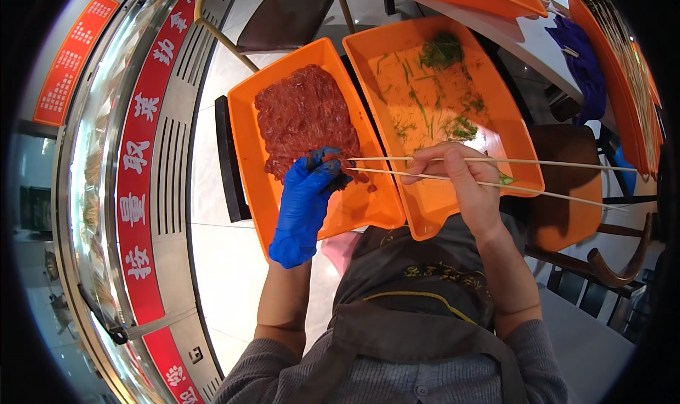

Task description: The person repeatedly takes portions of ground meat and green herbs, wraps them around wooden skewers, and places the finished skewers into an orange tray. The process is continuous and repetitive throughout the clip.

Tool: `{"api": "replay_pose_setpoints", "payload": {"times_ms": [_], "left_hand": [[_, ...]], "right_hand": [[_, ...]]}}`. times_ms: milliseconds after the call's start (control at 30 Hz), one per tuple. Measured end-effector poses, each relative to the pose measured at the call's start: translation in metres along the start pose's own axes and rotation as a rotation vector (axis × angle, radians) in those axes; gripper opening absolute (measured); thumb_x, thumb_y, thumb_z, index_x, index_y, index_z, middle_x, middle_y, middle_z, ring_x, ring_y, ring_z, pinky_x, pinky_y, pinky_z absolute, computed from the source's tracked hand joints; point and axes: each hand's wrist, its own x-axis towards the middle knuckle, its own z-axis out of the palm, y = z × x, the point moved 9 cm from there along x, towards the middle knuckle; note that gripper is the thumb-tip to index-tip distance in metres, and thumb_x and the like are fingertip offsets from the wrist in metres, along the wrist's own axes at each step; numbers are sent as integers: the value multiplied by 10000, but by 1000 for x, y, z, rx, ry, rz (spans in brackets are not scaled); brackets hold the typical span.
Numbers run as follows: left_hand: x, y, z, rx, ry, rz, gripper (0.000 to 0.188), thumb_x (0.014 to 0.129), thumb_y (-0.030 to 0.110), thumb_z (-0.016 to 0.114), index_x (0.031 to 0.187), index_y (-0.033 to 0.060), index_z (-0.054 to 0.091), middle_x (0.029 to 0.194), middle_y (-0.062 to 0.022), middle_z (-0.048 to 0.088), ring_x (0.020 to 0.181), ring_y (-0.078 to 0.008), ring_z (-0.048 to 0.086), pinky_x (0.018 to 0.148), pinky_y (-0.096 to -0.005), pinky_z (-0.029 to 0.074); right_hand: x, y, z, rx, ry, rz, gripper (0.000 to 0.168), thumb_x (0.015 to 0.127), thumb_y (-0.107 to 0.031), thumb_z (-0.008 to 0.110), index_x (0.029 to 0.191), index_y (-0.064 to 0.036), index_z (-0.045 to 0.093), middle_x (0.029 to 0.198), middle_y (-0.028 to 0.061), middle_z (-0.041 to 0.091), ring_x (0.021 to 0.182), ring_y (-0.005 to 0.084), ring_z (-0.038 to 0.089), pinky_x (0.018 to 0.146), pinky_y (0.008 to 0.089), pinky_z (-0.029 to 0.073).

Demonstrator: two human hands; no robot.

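Note:
My left hand [313, 191], in a blue disposable glove with dark smears on the fingertips, pinches a small piece of raw red meat [334, 160]. My bare right hand [459, 181] holds two thin wooden skewers [558, 163], spread slightly apart. Their left ends meet the meat at my left fingertips; the other ends reach far out to the right. Beneath my left hand is an orange plastic tray [345, 215] with a thick slab of sliced raw meat [305, 111]. A second orange tray [393, 133] lies under my right hand, with green herb sprigs [443, 50] and loose cut stems.
A refrigerated display case [95, 191] with a red lettered strip runs along the left. A chair [289, 18] stands beyond the trays, another chair [563, 191] at right. On the white table [510, 48] are a purple-blue cloth [579, 66] and an orange tray of skewers [611, 85].

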Motion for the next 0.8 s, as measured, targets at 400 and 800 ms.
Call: {"api": "replay_pose_setpoints", "payload": {"times_ms": [400, 800], "left_hand": [[-2, 17, 13, 214, 48, 200, 185, 730, -69, 578, 897, 9, 555, 862, -83, 593, 801, -151, 565, 741, -268, 466], [-15, 35, 21, 443, 139, 290, 171, 708, -87, 608, 862, -16, 590, 849, -82, 601, 783, -136, 564, 718, -248, 474]], "right_hand": [[-5, 15, -14, 93, 53, 70, 347, 932, -217, 343, 939, 64, 547, 783, 111, 586, 765, 198, 615, 727, 276, 485], [-4, 16, -11, 82, 14, 52, 332, 935, -192, 334, 960, 63, 545, 791, 111, 579, 763, 179, 599, 736, 267, 472]]}}
